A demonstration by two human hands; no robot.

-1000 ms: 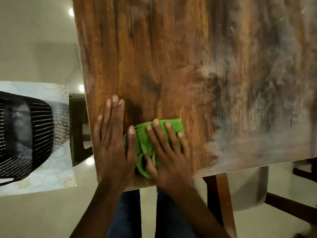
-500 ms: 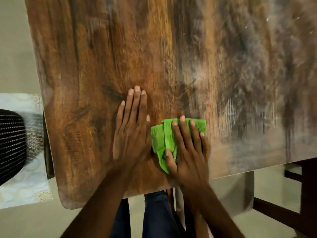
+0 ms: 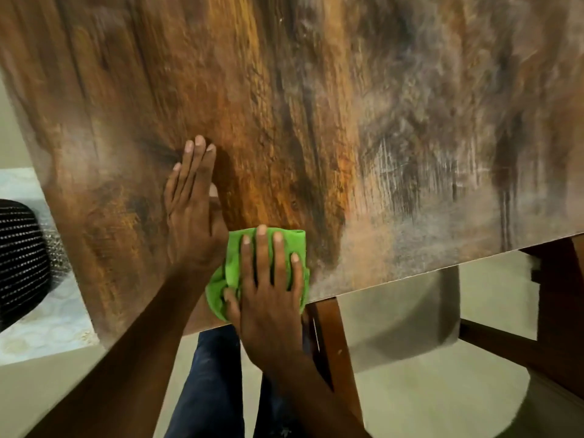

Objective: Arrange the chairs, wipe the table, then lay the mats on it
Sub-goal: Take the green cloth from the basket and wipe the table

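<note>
A brown wooden table fills most of the view; its right part looks dusty and smeared. A crumpled green cloth lies at the near edge of the table. My right hand presses flat on the cloth with straight fingers. To its left, my left hand rests flat on the bare wood, fingers straight and together. No mats are in view.
A wooden chair with a pale seat stands under the table's near right edge. A black mesh chair back shows at the far left over a patterned rug. My legs in dark jeans are below.
The view has shifted right along the table. My right hand has slid the cloth back toward the near edge, and my left hand has stayed flat on the wood beside it.
</note>
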